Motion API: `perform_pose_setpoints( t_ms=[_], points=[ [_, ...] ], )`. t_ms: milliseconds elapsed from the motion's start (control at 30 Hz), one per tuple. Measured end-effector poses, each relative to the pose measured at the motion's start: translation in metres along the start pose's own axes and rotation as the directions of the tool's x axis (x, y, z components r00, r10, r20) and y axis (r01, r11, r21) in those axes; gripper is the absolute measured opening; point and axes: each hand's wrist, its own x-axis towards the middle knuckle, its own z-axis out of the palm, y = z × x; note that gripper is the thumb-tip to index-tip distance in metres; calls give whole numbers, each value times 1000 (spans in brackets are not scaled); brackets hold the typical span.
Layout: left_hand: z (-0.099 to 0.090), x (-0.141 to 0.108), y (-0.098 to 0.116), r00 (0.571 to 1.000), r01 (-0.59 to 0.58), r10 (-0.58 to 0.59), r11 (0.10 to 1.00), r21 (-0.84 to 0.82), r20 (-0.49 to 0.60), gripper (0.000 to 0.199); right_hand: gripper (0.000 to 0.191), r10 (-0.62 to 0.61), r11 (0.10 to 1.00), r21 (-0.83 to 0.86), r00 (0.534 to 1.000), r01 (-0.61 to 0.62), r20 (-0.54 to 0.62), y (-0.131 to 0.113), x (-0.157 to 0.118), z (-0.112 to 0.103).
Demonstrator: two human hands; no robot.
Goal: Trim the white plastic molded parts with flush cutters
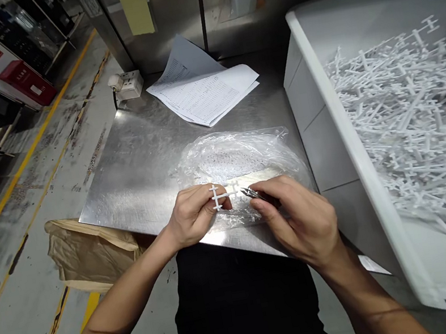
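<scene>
Between thumb and fingers, my left hand (194, 213) pinches a small white branched plastic sprue (224, 195) above the table's front edge. My right hand (300, 217) is wrapped round a pair of dark-handled nippers (259, 194). The metal tips of the nippers point left, close to the right end of the sprue; whether they touch it I cannot tell. Under both hands lies a clear plastic bag (241, 149), crumpled open, with many tiny dark specks in it.
Right of the steel table (131, 160) stands a large white bin (358, 149) heaped with white sprues (421, 115). Printed papers (210, 91) and a power socket (131, 84) are at the back. A brown paper bag (91, 253) stands open at the left, below the table edge.
</scene>
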Motion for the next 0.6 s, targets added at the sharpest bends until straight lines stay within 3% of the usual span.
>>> perform_pose_setpoints(
  t_ms=[300, 600],
  points=[
    [-1, -1, 2, 998, 54, -54, 999, 3, -8, 21, 26, -70, 996, 62, 990, 63, 121, -1, -1, -2],
    [0, 1, 1, 999, 49, -49, 999, -8, -9, 21, 26, -103, 993, 76, 987, 94, 124, -2, 0, -3]
  ],
)
